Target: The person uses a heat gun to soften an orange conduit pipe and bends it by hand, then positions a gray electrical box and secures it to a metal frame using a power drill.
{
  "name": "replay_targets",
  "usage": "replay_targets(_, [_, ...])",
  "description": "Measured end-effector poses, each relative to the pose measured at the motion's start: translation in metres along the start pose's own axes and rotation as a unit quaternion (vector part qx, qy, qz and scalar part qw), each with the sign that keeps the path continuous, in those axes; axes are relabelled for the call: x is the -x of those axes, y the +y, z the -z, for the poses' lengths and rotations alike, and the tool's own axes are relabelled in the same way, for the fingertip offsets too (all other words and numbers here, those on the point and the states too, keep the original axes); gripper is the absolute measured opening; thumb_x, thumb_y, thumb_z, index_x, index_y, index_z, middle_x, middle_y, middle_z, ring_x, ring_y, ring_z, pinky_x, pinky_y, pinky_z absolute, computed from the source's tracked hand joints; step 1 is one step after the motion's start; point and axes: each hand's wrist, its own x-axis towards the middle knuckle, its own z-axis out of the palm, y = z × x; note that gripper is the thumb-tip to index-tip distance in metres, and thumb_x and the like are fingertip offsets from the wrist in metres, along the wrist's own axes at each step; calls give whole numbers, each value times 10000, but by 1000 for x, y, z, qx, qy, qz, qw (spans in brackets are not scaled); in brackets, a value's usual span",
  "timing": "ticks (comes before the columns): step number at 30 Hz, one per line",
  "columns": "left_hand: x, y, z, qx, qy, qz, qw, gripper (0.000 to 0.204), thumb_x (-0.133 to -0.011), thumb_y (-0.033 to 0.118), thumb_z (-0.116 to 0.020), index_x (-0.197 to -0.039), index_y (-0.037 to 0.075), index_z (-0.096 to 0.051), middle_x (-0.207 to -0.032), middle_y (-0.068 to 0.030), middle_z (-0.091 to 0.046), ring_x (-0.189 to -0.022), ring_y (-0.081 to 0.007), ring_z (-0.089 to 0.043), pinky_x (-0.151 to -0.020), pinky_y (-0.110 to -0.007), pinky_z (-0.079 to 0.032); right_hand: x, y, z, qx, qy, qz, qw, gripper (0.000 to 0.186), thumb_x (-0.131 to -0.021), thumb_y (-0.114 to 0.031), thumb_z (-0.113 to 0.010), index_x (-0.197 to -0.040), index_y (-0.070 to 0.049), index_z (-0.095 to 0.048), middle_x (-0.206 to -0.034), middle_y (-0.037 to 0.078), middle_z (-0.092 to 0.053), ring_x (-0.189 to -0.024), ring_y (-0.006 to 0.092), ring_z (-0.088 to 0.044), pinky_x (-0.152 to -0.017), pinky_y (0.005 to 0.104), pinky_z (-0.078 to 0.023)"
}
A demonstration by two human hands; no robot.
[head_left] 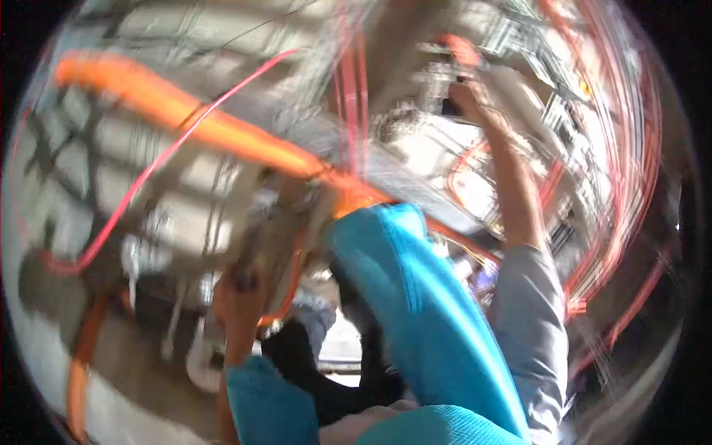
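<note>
Motion blur smears most of the picture. From the lower edge my right arm reaches up in a teal sleeve (437, 311). Its cuff ends against a thick orange tube or conduit (245, 141), which slants from the upper left to the middle. My right hand cannot be told apart from the orange there. Below the tube, at lower left of centre, my left hand (239, 293) rises out of a teal cuff (271, 400). It is beside a dark, blurred object, and its fingers are too smeared to read.
Another person's arm in a grey sleeve (528, 326) reaches up on the right, the hand (467, 85) at grey parts. A red cable (159, 159) loops across the left; red cables (627, 148) run down the right. An orange tube (81, 371) stands at lower left.
</note>
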Motion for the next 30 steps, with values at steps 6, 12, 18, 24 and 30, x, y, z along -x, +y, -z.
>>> replay_targets(6, [-3, -42, -31, -139, 105, -141, 974, 521, -867, 500, -769, -826, -16, -707, -704, -241, -679, -639, -452, -667, -565, -532, -511, 87, -64, 100, -535, 30, -161, 829, 236, -778, -213, -784, -897, -27, -701, -873, 78, -739, -746, 176, -717, -674, 335, -575])
replay_targets(12, [-14, 0, -1, -139, -56, -50, 987, 705, -858, 655, -672, -808, -48, -701, -708, -275, -670, -667, -481, -668, -577, -568, -486, 200, -127, 220, -410, 57, -170, 894, 419, -825, -425, -808, -991, -46, -739, -881, 37, -703, -768, 107, -646, -700, 308, -527])
replay_targets(18, [-10, -10, -9, -54, -54, 0, 997, 515, -881, 563, -690, -918, 50, -706, -786, -230, -706, -817, -496, -687, -700, -567, -526, 275, -130, 266, -512, 61, -53, 855, 415, -919, -231, -767, -1233, -2, -623, -1006, 28, -684, -907, 97, -635, -817, 287, -532])
replay_targets(24, [-10, 8, 15, -73, -88, -29, 993, 448, -902, 470, -689, -947, 24, -686, -789, -240, -710, -805, -481, -698, -709, -566, -544, 355, -176, 292, -391, 121, 19, 912, 432, -790, -223, -845, -1120, -45, -631, -911, 30, -666, -836, 125, -626, -771, 337, -535])
replay_targets(30, [-6, 14, 10, -39, -66, -37, 996, 391, -891, 419, -708, -923, 29, -693, -856, -250, -726, -836, -464, -709, -741, -544, -571, 380, -229, 268, -210, 66, -59, 974, 356, -802, -238, -789, -1053, -31, -643, -847, 160, -702, -780, 312, -694, -710, 423, -555])
